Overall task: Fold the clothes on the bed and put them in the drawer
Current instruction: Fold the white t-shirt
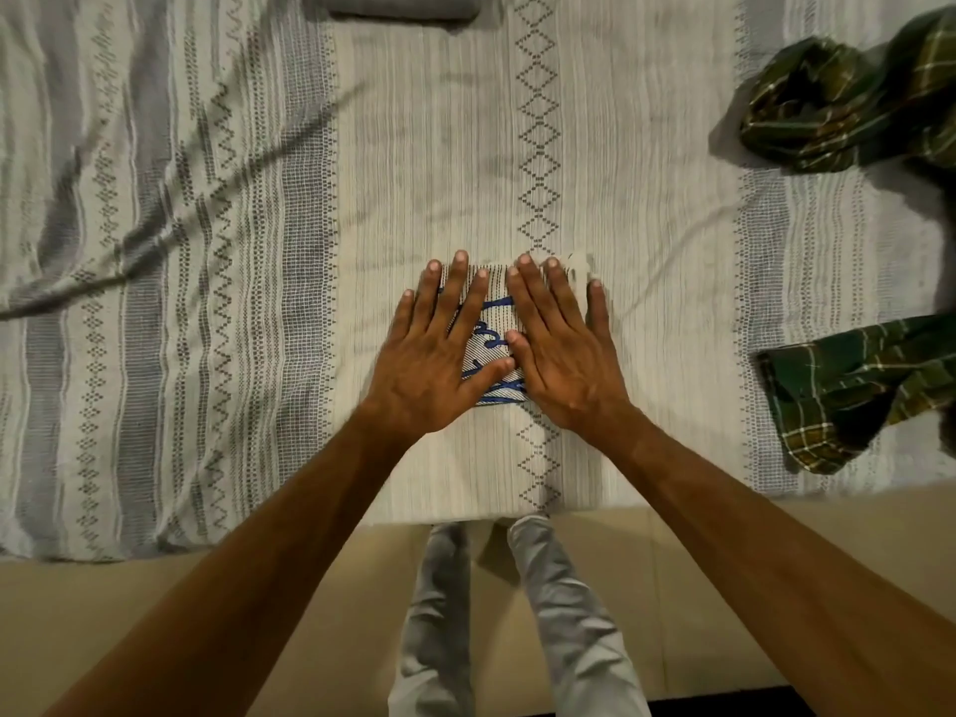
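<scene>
A small folded white garment with fine stripes and blue lettering (492,328) lies on the bed near its front edge. My left hand (439,354) presses flat on the garment's left half, fingers straight and spread. My right hand (561,349) presses flat on its right half, thumb touching my left thumb. Most of the garment is hidden under both palms. A crumpled green plaid cloth (848,100) lies at the bed's far right, and more green plaid fabric (859,390) lies nearer on the right. No drawer is in view.
The bed wears a white and grey patterned bedspread (207,302), wrinkled on the left. A grey pillow (393,5) shows at the top edge. Beige floor (181,613) runs along the bed's front edge, where my legs in grey trousers (564,613) stand.
</scene>
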### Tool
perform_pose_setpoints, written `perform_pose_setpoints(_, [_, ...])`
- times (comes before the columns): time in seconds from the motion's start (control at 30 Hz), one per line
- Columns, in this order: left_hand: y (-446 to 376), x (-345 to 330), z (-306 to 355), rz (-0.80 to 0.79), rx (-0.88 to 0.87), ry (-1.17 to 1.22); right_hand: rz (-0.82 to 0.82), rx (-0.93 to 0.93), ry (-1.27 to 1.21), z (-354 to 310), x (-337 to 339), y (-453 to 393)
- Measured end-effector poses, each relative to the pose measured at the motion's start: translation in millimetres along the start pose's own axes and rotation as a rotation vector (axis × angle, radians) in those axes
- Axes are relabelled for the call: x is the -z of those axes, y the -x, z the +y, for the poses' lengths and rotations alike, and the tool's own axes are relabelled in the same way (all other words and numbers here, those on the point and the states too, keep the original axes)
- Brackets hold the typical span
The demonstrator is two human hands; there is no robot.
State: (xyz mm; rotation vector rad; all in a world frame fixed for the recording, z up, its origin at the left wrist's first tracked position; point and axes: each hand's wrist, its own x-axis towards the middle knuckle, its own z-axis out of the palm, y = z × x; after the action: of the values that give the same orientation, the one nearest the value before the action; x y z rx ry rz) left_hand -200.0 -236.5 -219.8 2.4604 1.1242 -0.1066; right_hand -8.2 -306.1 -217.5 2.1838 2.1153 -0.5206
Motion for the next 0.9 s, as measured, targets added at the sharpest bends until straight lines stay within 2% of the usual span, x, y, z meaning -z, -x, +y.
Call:
perform_pose_setpoints(0.1, [3,0,2,0.003,0.047,0.138,0.035,0.012,-0.028,4,-6,-5])
perform_pose_setpoints(0.17, [5,2,7,0.067,0.138,0.288,0.040,0.000,-0.059,3,-6,-5])
perform_pose_setpoints(0.27, [10,3,13,0.184,0.434,0.593,0.031,-0.065,-0.157,3,-5,-3])
perform_pose_setpoints(0.33, [8,4,18,0.096,0.617,0.777,0.008,-0.108,-0.262,0,-1,-2])
perform_pose_setpoints(0.37, [5,4,19,0.040,0.637,0.778,-0.012,-0.120,-0.291,-2,3,-2])
perform_pose_setpoints(0.47, [-1,10,22,-0.011,0.590,0.790,-0.084,-0.174,-0.295,-7,18,-6])
perform_pose_setpoints(0.53, [-4,25,24,0.028,0.531,0.811,-0.106,-0.246,-0.421,-12,35,-10])
perform_pose_setpoints(0.6, [-4,47,25,0.104,0.438,0.780,-0.079,-0.384,-0.738,-20,59,-12])
perform_pose_setpoints(0.67, [-4,78,30,0.173,0.339,0.705,-0.034,-0.604,-1.143,-29,91,-13])
perform_pose_setpoints(0.73, [-2,109,40,0.193,0.278,0.562,-0.037,-0.832,-1.478,-31,120,-12])
perform_pose_setpoints(0.8, [3,136,55,0.218,0.185,0.288,-0.178,-1.000,-1.751,-22,138,-11])
perform_pose_setpoints(0.9, [18,152,81,0.275,-0.068,-0.093,-0.412,-0.957,-2.075,-3,154,-2])
